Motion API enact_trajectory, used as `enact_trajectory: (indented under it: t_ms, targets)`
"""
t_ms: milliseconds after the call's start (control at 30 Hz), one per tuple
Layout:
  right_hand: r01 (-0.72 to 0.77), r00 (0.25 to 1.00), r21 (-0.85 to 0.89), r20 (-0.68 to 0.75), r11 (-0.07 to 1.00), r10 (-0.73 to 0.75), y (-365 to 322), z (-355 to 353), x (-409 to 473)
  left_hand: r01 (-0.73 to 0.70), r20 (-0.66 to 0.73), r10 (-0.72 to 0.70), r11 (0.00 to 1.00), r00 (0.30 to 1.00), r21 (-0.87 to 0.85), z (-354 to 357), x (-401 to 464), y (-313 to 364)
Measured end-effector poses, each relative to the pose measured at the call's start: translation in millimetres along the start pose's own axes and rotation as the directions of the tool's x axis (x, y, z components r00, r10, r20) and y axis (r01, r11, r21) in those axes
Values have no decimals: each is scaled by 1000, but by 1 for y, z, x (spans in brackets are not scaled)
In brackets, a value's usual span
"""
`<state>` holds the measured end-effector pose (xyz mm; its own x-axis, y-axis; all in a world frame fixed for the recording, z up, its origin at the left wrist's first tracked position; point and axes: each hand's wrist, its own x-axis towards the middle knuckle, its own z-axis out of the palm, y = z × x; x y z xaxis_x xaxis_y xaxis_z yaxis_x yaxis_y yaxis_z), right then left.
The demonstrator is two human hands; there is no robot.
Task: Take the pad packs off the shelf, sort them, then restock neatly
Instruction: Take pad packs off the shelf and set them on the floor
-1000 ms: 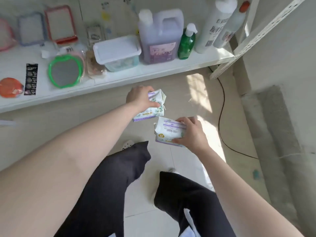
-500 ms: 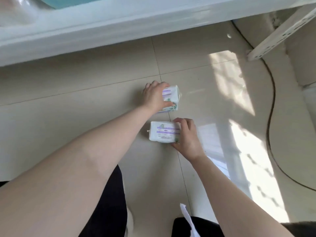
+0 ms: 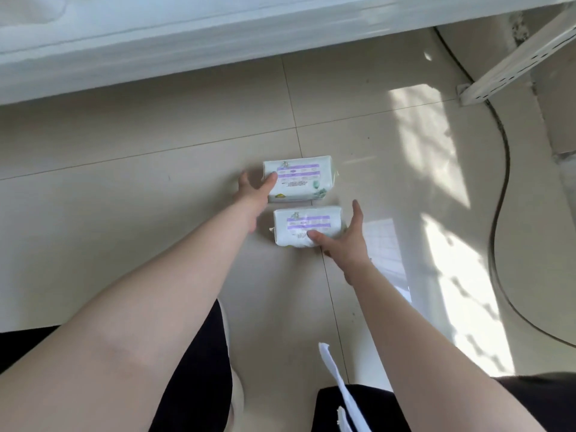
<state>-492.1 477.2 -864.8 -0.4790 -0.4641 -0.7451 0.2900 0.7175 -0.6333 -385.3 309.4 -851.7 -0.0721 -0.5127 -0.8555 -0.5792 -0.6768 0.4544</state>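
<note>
Two white pad packs with purple stripes lie flat on the beige tile floor, one behind the other. The far pack (image 3: 300,179) lies with my left hand (image 3: 254,190) at its left end, thumb resting on its top and fingers spread. The near pack (image 3: 307,226) has my right hand (image 3: 344,238) at its right end, thumb touching its front edge and fingers straight. Neither hand grips a pack.
The white shelf edge (image 3: 187,48) runs across the top of the view. A perforated white shelf bracket (image 3: 514,63) stands at the upper right. A black cable (image 3: 498,198) curves along the floor on the right. My dark-trousered knees (image 3: 193,385) fill the bottom.
Both packs went down from mid-air onto the floor. My hands have let go and opened, and the far pack now lies flat.
</note>
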Motion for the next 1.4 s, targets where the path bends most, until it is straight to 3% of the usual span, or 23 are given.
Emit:
enact_trajectory:
  t_ms: [100,200,567,800,1000,1400]
  targets:
    - [30,991,131,127,991,-47,-18,-3,9,41,122,-24,989,992,-145,6,2,-12]
    - [15,981,146,191,989,-43,-37,-2,14,30,130,0,973,992,-227,20,-6,-14]
    - [74,993,94,87,993,-82,-81,-23,56,-83,52,103,952,993,-293,56,7,39]
    - [83,989,79,115,993,-92,-88,-26,68,-164,252,211,967,944,-197,31,16,44]
    - [62,996,59,65,996,-66,-91,-21,67,-280,190,307,947,932,-159,33,22,33]
    - [-6,996,-97,-84,995,-3,-94,-18,53,-341,19,342,940,940,-9,36,10,27]
